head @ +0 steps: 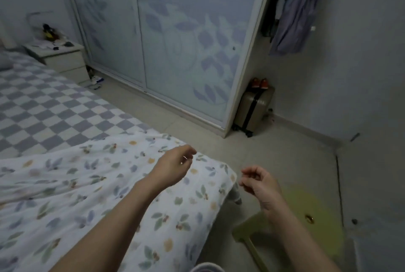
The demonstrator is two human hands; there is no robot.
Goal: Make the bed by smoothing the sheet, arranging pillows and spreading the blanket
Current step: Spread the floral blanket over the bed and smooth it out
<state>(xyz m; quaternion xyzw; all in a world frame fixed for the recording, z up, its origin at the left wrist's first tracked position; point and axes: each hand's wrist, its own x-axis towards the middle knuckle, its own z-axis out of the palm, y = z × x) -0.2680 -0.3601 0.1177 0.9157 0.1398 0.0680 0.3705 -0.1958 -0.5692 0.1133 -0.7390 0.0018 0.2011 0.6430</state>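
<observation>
Head view looks down past both my forearms at the foot corner of the bed. My left hand [175, 163] hovers just above the white quilted blanket printed with small leaves and flowers [105, 184], fingers loosely curled, grip holding nothing. My right hand [258, 181] hangs beyond the bed's corner, over the pale tiled floor [274, 151], fingers also loosely curled and empty. The blanket lies bunched across the foot end only, its edge running slantwise, with the blue-and-white checked sheet [50, 114] bare beyond it toward the head. Whether a pillow sits at the far left edge I cannot tell.

I judge the blanket soft, light and floppy, likely to drag in folds rather than slide as one piece. It should give no trouble to a pinch, so I would take it at the near corner and along the hem, one hand at each side, and lift before pulling. A yellow-green plastic stool [285, 228] stands by my right arm.
</observation>
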